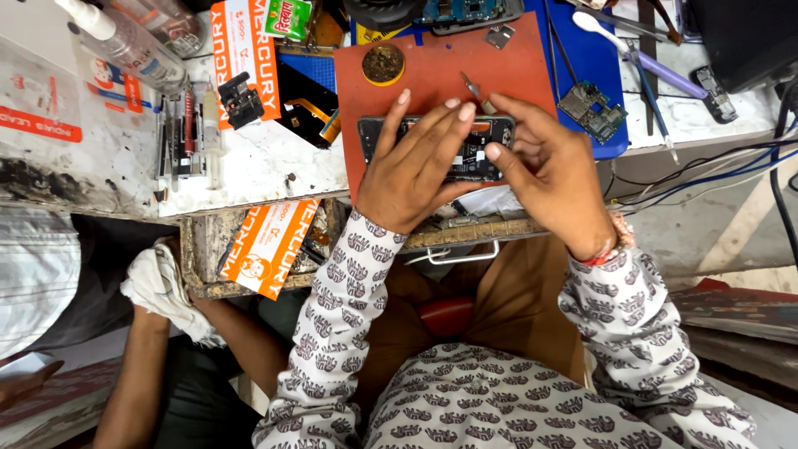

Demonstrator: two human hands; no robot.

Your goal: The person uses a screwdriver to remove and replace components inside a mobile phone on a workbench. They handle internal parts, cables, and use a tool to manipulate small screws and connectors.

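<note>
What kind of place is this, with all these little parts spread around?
Most likely a phone repair bench. The left hand and right hand work on an opened phone lying on a red mat. A loose circuit board and tweezers lie close by.

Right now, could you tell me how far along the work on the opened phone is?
Done: the phone lies opened on the red mat, its insides exposed, and a separate circuit board sits on the blue mat. In hand: the left hand steadies the phone while the right hand works a thin tool at its top edge. Left: the phone remains open, unassembled.
</note>
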